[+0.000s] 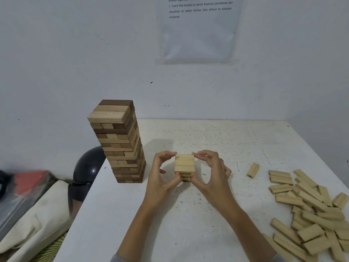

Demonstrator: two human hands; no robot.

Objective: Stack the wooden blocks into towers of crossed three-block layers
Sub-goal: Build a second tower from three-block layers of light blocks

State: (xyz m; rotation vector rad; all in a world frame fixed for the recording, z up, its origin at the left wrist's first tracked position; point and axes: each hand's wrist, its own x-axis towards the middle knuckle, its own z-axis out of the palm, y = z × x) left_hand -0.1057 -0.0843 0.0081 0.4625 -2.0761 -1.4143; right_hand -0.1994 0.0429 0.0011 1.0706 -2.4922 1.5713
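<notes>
A short tower of pale wooden blocks (184, 164) stands in the middle of the white table (226, 138), its top layer made of three blocks side by side. My left hand (160, 178) curls round its left side, fingertips at the top edge and thumb low on the front. My right hand (209, 171) clasps the right side the same way. A tall finished tower of mixed dark and light blocks (120, 142) stands to the left near the table's edge. A heap of several loose pale blocks (309, 210) lies at the right.
One single block (253, 170) lies apart between the short tower and the heap. Off the table's left edge are a dark round helmet (88, 167), a cream cloth bag (37, 224) and a red item. A paper sheet (200, 29) hangs on the wall.
</notes>
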